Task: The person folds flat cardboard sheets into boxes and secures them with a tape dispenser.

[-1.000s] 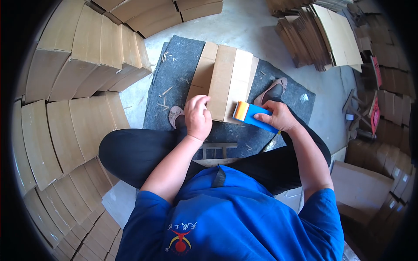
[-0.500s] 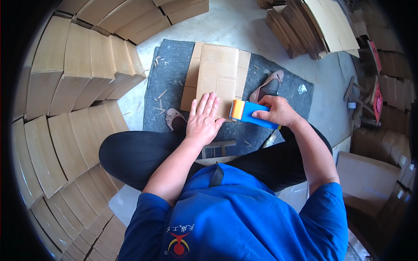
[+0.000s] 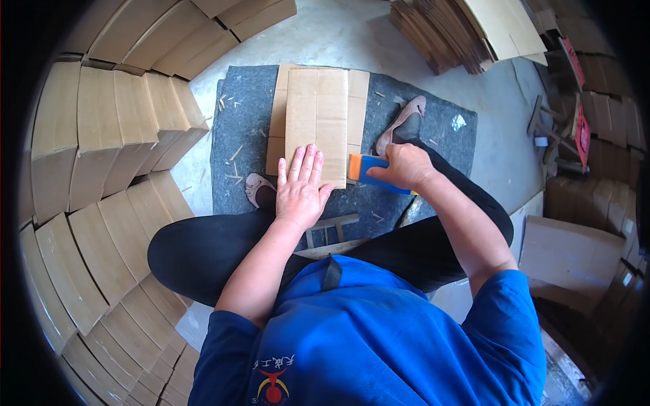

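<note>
A closed cardboard box (image 3: 317,108) lies between my feet, with flaps or sheets of cardboard (image 3: 357,101) showing at both sides under it. My left hand (image 3: 300,193) presses on the near end of the box, palm down, fingers stretched out. Just right of the box's near right edge, my right hand (image 3: 406,167) grips a blue and orange tape dispenser (image 3: 369,168). The orange end of the dispenser faces the box. Whether it touches the box's side is not clear.
A dark mat (image 3: 443,142) with scraps lies under the box and my feet. Stacked cardboard boxes (image 3: 101,108) rise at the left. Flat cardboard sheets (image 3: 440,34) stand at the upper right. A small wooden frame (image 3: 333,222) is near my knees.
The view has shifted, so the surroundings sit further left. The tape dispenser has turned and moved slightly down past the box's right edge. My left hand still lies on the box.
</note>
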Available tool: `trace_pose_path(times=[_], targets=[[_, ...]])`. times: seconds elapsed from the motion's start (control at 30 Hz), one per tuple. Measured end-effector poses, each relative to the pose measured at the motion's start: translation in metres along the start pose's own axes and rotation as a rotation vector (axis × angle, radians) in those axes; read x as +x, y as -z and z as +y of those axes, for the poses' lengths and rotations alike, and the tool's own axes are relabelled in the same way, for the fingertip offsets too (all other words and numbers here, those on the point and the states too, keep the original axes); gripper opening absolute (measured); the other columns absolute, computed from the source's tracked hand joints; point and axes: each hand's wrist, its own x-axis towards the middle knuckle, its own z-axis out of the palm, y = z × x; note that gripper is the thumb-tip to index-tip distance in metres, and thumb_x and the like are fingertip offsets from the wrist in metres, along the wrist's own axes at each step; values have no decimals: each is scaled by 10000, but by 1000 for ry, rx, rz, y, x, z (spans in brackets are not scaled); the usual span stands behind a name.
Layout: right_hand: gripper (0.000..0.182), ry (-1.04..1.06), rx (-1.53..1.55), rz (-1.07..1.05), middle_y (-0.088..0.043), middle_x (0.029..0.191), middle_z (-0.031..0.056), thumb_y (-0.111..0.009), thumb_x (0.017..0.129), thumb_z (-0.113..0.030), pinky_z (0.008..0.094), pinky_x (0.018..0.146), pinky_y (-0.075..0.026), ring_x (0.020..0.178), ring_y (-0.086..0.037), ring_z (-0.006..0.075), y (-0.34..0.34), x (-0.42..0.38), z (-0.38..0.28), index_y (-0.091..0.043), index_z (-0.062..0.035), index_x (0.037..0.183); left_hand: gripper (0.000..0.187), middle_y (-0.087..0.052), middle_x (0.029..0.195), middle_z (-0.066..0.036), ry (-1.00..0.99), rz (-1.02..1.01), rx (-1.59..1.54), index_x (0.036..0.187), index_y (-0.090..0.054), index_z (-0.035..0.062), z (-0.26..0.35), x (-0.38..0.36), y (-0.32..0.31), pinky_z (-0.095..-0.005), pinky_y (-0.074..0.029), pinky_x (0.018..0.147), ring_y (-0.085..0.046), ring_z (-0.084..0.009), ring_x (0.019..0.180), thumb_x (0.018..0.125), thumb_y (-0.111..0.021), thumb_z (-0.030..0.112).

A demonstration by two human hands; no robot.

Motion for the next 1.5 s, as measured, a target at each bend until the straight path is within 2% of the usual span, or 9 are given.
trace_pose_path(times=[0.27, 0.47, 0.6, 0.7, 0.87, 0.97, 1.1, 1.2, 1.5], targets=[[654, -16, -90, 132, -725, 951, 129, -512, 931, -165, 429, 726, -525, 864, -721, 252, -107, 18, -61, -296, -124, 1547, 715, -157, 1655, -71, 40, -35, 44, 1572, -251, 115, 5, 0, 0, -526, -19, 1224, -77, -247, 1536, 992, -444, 485], [415, 134, -253, -135, -729, 1066, 145, -431, 1008, -273, 449, 760, -526, 989, -714, 299, -172, 32, -51, -486, -92, 1377, 666, -199, 1643, -81, -3, 56, -63, 1554, -294, 103, -3, -1, -8, -509, -36, 1227, -114, -247, 1531, 997, -451, 434], [504, 40, 10, -233, -726, 1082, 145, -546, 945, -405, 451, 853, -542, 1041, -696, 323, -146, 9, -61, -516, -71, 1321, 237, -613, 1261, -80, 39, 406, -286, 1078, -696, 99, -10, 12, 12, -462, -345, 1052, -507, -282, 1240, 868, -615, 175], [537, 101, 75, -222, -725, 1058, 169, -615, 885, -419, 451, 861, -549, 998, -704, 333, -134, -1, -72, -531, -59, 1274, 187, -625, 1130, -61, 59, 405, -294, 1009, -700, 124, -18, 54, 34, -451, -384, 974, -536, -270, 1131, 844, -611, 141], [620, 169, 83, -224, -719, 1043, 198, -631, 869, -438, 456, 859, -553, 979, -705, 344, -124, -6, -98, -486, -47, 1327, 367, -542, 1392, -99, -125, 528, -264, 1255, -624, 129, -36, 163, 36, -467, -316, 1121, -475, -288, 1303, 900, -608, 218], [558, 123, 188, -199, -712, 1099, 191, -643, 873, -420, 434, 895, -543, 1030, -695, 329, -121, -4, -99, -554, -37, 1269, 577, -462, 1484, -103, 29, 387, -90, 1410, -512, 102, -49, 195, 19, -473, -126, 1226, -359, -270, 1411, 926, -595, 405], [519, 2, 210, -173, -708, 1105, 185, -659, 845, -470, 416, 911, -542, 1052, -684, 308, -91, 0, -68, -666, -57, 1160, 502, -611, 1240, -97, 149, 346, -91, 1198, -658, 88, -68, 178, 70, -488, -336, 1082, -495, -282, 1243, 849, -695, 446], [701, -27, 67, -139, -716, 1101, 167, -696, 809, -426, 412, 883, -551, 1040, -694, 305, -42, 12, -29, -474, -47, 1356, 374, -641, 1009, -146, 325, 521, -292, 1007, -678, 83, -126, 135, 57, -431, -492, 885, -607, -329, 979, 792, -776, 372], [694, 22, -239, -9, -725, 1086, 118, -828, 730, -383, 380, 851, -544, 1031, -696, 282, 35, 39, -12, -541, -90, 1289, 287, -567, 818, 7, 833, 733, -1127, 962, -569, 44, -94, 46, -3, -235, -446, 654, -494, -69, 713, 929, -720, 287]])
